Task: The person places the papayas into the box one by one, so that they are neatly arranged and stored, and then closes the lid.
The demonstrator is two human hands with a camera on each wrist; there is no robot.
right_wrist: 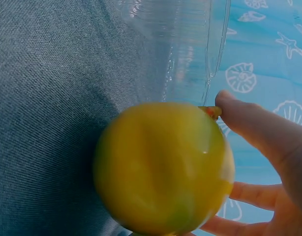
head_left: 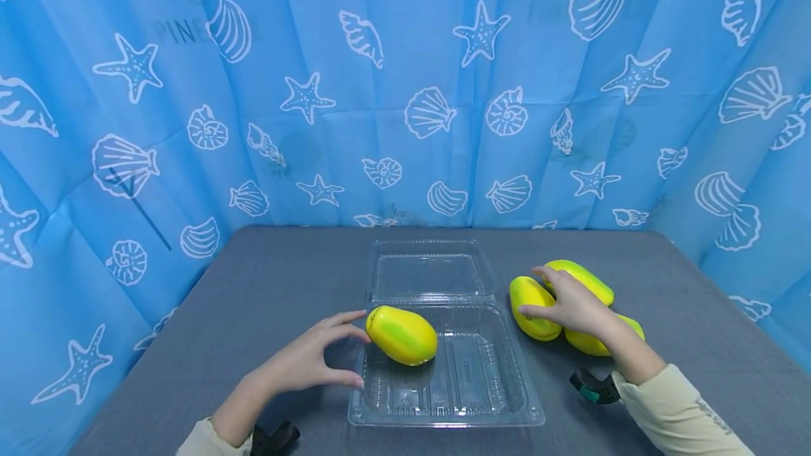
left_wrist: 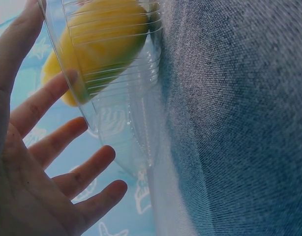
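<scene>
Left hand point(head_left: 310, 363) at left rim of clear plastic clamshell point(head_left: 469, 371), lid point(head_left: 431, 276) open on far side; thumb and fingers parted, holding nothing. Papaya point(head_left: 402, 336) in left side of clamshell. On right, right hand point(head_left: 576, 305) over clustered papayas point(head_left: 589, 280), thumb and fingers spread across leftmost papaya point(head_left: 529, 294); cannot tell if gripping. Gray table point(head_left: 190, 343) beneath.

R hand point(head_left: 570, 305) covers pts of three smooth, yellow-green, oblong fruits point(head_left: 535, 322) in head view. R wrist view: nearest fruit point(right_wrist: 163, 167) is blurred, runs off btm edge & hides pts of that hand's fingers, so grip can't really be judged. L wrist view: top of the smooth, yellow-green, oblong fruit point(head_left: 405, 336) at the clear, hinged plastic box point(head_left: 469, 371) is cut off. Print on cream R sleeve point(head_left: 678, 403) too small to read.
</scene>
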